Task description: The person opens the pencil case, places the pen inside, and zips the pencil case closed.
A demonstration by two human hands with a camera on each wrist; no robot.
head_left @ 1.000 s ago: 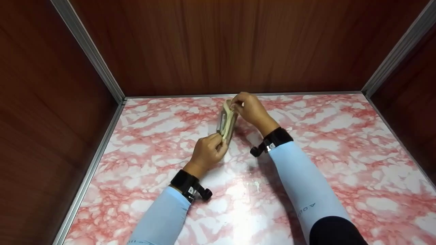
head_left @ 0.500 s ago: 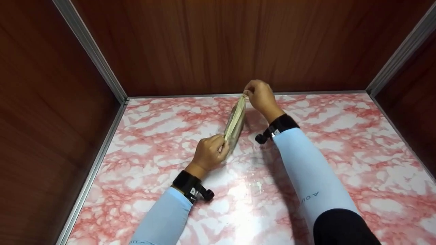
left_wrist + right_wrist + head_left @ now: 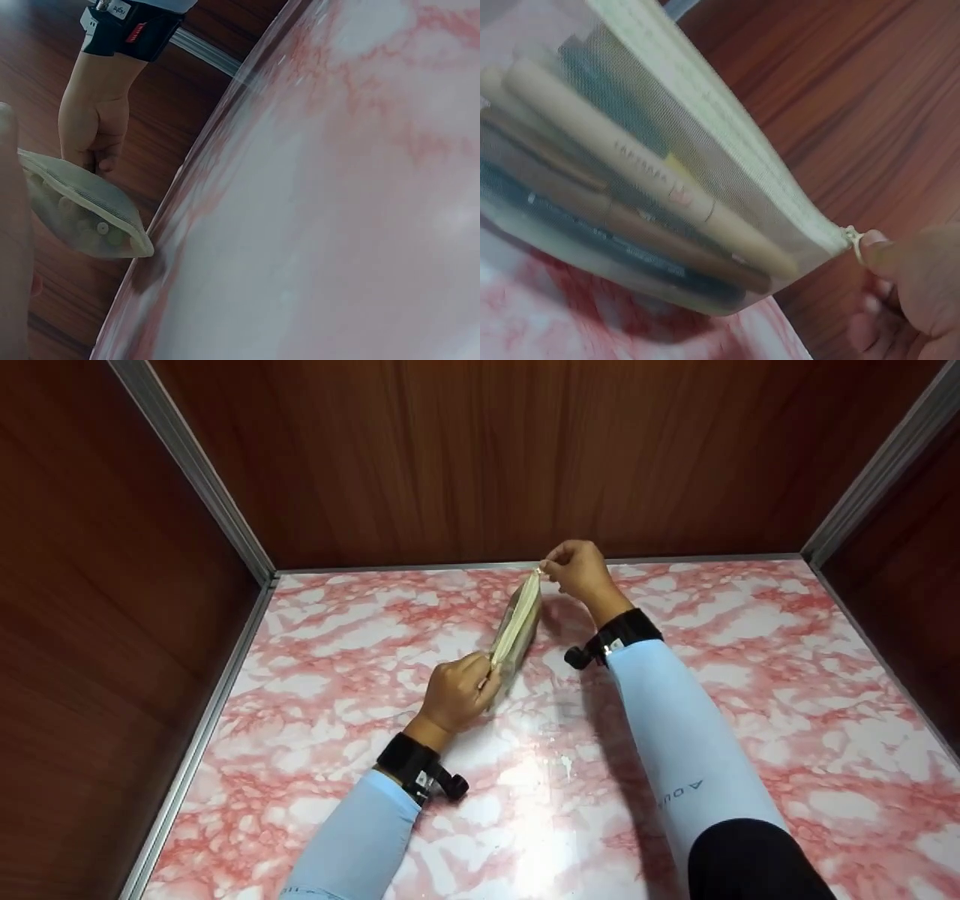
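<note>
A pale, see-through mesh pencil case (image 3: 519, 622) stands on edge on the table, its zip side up. My left hand (image 3: 459, 690) pinches the near end of its top edge. At the far end, my right hand (image 3: 579, 571) pinches the zip pull (image 3: 857, 246) between thumb and finger. The zip (image 3: 727, 139) runs closed along the part of the edge seen in the right wrist view. Through the mesh show several pens, among them a cream pen (image 3: 615, 146) and a brown pen (image 3: 652, 232). My left fingers hide the near corner.
The table (image 3: 337, 675) has a red and white marbled top. Dark wood panels (image 3: 480, 457) rise at the back and both sides, framed by grey metal rails (image 3: 195, 472). The right hand is close to the back panel.
My right hand has moved away and to the right along the case with the zip pull, now at the far end. The case's top edge has gone from gaping to closed and straight.
</note>
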